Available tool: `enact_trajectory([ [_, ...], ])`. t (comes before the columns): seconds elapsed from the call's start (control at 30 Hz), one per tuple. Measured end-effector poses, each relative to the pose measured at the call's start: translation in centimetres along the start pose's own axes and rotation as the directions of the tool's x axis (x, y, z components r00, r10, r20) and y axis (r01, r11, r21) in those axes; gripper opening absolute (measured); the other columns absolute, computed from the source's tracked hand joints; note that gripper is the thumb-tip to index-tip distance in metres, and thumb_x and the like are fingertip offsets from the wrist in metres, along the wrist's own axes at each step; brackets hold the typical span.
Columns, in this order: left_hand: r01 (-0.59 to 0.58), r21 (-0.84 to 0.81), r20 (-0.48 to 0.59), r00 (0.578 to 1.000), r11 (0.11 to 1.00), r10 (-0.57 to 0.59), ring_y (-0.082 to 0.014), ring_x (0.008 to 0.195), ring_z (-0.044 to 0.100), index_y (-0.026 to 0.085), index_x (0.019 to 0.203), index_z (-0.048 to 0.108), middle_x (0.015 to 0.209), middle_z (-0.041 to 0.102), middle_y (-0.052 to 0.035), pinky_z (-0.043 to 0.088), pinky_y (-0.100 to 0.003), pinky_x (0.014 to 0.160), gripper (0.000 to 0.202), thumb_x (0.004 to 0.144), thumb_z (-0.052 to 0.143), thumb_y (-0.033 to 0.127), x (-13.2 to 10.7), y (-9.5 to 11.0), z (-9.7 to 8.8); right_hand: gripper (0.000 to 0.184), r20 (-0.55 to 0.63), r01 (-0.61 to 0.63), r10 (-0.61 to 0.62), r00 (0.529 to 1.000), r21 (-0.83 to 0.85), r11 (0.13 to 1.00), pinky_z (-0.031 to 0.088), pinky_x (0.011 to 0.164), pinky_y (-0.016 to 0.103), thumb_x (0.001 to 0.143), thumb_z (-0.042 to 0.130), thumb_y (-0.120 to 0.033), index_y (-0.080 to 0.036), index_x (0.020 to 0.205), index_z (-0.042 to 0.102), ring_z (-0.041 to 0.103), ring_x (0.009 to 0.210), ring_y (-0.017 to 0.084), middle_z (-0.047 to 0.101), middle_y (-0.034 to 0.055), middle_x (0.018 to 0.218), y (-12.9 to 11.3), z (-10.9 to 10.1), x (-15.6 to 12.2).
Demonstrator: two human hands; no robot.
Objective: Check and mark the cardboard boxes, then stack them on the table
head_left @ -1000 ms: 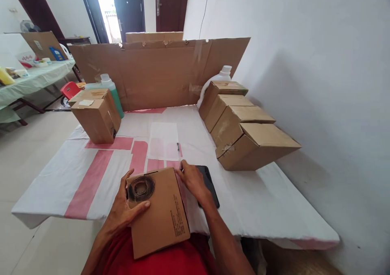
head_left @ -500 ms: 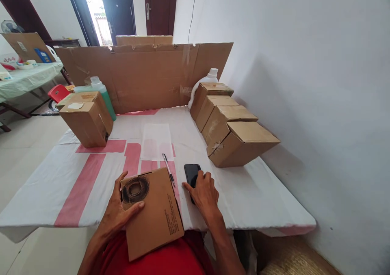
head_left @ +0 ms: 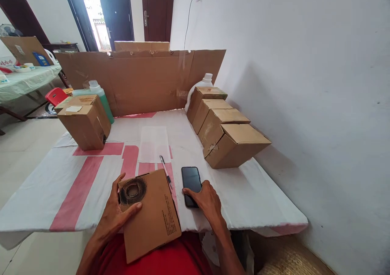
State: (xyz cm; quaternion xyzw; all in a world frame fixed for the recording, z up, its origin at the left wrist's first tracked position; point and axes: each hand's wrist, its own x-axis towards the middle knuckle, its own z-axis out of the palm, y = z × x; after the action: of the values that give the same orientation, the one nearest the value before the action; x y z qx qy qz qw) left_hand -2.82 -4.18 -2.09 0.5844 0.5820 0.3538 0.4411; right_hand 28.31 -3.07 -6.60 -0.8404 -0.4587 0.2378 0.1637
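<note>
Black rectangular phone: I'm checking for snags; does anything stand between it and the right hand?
Nothing visible does: the right hand lies over the phone's lower right edge. The slim white-and-black pen lies left of both.

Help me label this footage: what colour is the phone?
The phone is black; the head view shows it best.

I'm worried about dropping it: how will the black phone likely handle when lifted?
The phone is probably stiff, since its slab looks flat and unbent. Its glossy screen suggests it could be slippery. Lying flat on the white-and-pink cloth, it seems likelier to slide than roll if pushed.
</note>
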Motion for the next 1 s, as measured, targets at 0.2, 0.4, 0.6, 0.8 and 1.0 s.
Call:
enact_trajectory([
  [0.2,-0.019,0.002,-0.001,1.0,1.0,0.019,-0.0357,0.131,0.061,0.028,0.158,0.025,0.142,0.059,-0.0149,0.044,-0.055,0.115,0.101,0.078,0.08,0.054,0.1,0.0,0.1,0.042,0.06,0.016,-0.048,0.997,0.445,0.895,0.054,0.09,0.044,0.076,0.07,-0.047,-0.016,0.105,0.068,0.071,0.108,0.036,0.078,0.0162,0.106,0.8,0.4,0.3],
  [0.4,-0.034,0.023,-0.009,0.999,0.999,0.034,-0.0359,0.131,0.06,0.026,0.158,0.026,0.141,0.059,-0.0152,0.042,-0.056,0.116,0.101,0.077,0.082,0.05,0.2,-0.6,0.1,0.058,0.194,-0.102,-0.155,0.969,0.881,0.462,0.062,0.084,0.047,0.08,0.074,-0.053,-0.014,0.122,0.064,0.077,0.098,0.032,0.077,0.0169,0.117,-0.1,-3.3,-2.0],
  [0.6,-0.064,-0.014,0.055,0.996,0.998,0.065,-0.0332,0.135,0.057,0.028,0.158,0.024,0.148,0.054,-0.014,0.041,-0.054,0.118,0.1,0.078,0.083,0.041,0.5,0.4,1.0,0.046,0.358,-0.384,-0.467,0.808,0.922,0.043,0.063,0.07,0.032,0.085,0.08,-0.051,-0.016,0.114,0.077,0.077,0.081,0.022,0.079,0.0141,0.114,-4.4,-6.0,-6.3],
  [0.8,-0.108,-0.132,0.015,0.994,0.985,0.111,-0.0339,0.132,0.056,0.025,0.153,0.04,0.141,0.06,-0.0131,0.04,-0.051,0.118,0.091,0.074,0.084,0.042,0.2,1.0,1.0,0.076,0.536,-0.733,-0.727,0.43,0.677,0.065,0.063,0.076,0.037,0.099,0.041,-0.072,-0.008,0.121,0.075,0.077,0.09,0.026,0.078,0.0201,0.116,-8.9,-1.2,-10.1],
  [1.0,0.082,-0.588,0.105,0.994,0.805,-0.025,-0.016,0.054,0.06,0.03,0.117,0.069,0.056,0.047,0.0055,0.055,-0.027,0.055,0.052,0.086,0.064,0.071,-4.2,0.0,1.6,0.073,0.641,-0.792,-0.722,0.26,0.569,0.22,0.061,0.081,0.045,0.096,0.047,-0.071,-0.007,0.112,0.078,0.078,0.083,0.029,0.08,0.0193,0.1,-10.7,1.4,-12.2],
])
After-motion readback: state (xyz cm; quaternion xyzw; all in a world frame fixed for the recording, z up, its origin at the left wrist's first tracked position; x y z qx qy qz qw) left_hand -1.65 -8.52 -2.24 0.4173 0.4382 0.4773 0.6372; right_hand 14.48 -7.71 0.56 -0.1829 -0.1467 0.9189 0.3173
